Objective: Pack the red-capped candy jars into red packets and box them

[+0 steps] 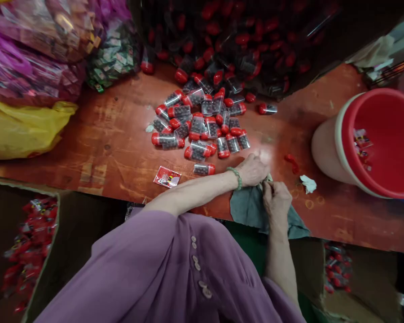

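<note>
My left hand [252, 169], with a green bead bracelet at its wrist, rests at the upper edge of a grey-green cloth [249, 206] near the table's front edge. Its fingers are bunched and blurred, so what they hold cannot be made out. Just to the right, my right hand [276, 196] is closed in a pinch over the same cloth, close to a small pale bit between the hands. Small clear containers with red caps and dark beads [197, 125] lie in a pile beyond my left hand. A red printed card [167, 176] lies left of my left forearm.
A red tub [384, 143] sits in a pale bucket [326, 148] at right. White scrap [308, 184], rubber bands [309, 204] and a red strip [292, 163] lie nearby. Filled bags [23, 130] stand at left. A dark box of containers is behind; open cartons [70, 237] flank my lap.
</note>
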The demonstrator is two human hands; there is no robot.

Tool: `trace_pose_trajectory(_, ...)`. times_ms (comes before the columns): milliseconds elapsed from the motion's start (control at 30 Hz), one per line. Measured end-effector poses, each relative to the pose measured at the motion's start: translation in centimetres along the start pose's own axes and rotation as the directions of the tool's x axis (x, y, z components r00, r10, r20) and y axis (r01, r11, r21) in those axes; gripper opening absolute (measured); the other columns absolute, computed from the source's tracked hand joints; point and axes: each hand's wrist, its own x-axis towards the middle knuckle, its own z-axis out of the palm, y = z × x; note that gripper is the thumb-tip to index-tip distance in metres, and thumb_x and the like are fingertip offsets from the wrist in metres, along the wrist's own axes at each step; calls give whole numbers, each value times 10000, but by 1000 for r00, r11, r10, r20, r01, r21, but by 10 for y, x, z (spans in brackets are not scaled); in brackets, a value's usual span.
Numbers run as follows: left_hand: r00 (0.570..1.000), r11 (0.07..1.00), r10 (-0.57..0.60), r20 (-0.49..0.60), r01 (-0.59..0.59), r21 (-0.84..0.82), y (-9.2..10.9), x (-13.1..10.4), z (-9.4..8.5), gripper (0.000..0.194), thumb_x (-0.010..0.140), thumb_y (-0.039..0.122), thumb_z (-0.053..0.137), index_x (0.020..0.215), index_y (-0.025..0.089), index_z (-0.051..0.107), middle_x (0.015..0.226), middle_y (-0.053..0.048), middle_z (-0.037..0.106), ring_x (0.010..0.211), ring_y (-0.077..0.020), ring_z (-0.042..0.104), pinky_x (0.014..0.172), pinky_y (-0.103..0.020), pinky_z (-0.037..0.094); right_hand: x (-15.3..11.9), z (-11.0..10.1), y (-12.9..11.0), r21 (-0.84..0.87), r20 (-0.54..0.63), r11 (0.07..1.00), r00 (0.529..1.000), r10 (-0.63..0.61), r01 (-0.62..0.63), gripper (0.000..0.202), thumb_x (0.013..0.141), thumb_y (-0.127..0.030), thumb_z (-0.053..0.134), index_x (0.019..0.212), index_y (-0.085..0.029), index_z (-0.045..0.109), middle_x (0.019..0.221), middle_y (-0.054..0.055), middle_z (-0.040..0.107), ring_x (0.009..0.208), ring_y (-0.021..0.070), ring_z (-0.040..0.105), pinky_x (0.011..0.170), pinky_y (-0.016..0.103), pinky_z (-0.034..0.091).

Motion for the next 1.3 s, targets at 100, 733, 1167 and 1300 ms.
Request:
trace_pose_trajectory(100, 1000, 1000, -28, 10, 28, -3, 1, 3, -2, 291, 962, 168, 415, 1036, 67, 677, 961, -187, 731, 978, -310, 642, 869, -454, 357, 3, 1, 1, -27, -20, 997, 998, 65, -65, 361, 876, -472, 488, 612, -226, 494, 603, 51, 538, 580, 192, 477, 585, 335, 382)
trace_pose_trajectory(733, 913, 943, -297, -279, 327, 63, -49, -286, -72, 382, 965, 315, 543, 1266, 87, 597, 1263, -222, 629, 1171, -321, 585, 985, -507, 516, 61, 22, -182, 249, 205, 864, 848, -489, 438, 381, 930, -444, 615, 1211, -187, 604, 1128, 127, 630, 1080, 295, 598, 950, 462, 518)
trace_pose_trajectory(1167, 939, 936, -244, -243, 294, 192, -62, -292, -52, 288, 985, 242, 496, 1203, 139, 653, 1275, -180, 642, 1168, -299, 584, 985, -497, 497, 85, 39, -204, 280, 381, 845, 755, -533, 455, 338, 931, -291, 598, 1247, -174, 575, 1167, 141, 611, 1140, 326, 565, 1003, 535, 478)
trace_pose_trajectory(1300, 928, 948, -122, -351, 214, 238, -65, -293, -46, 232, 959, 126, 499, 1086, 142, 692, 1177, -127, 706, 1107, -257, 608, 975, -458, 491, 76, 30, -190, 529, 261, 791, 829, -495, 306, 417, 961, -390, 533, 1348, -236, 506, 1222, 86, 614, 1127, 269, 602, 1006, 505, 510)
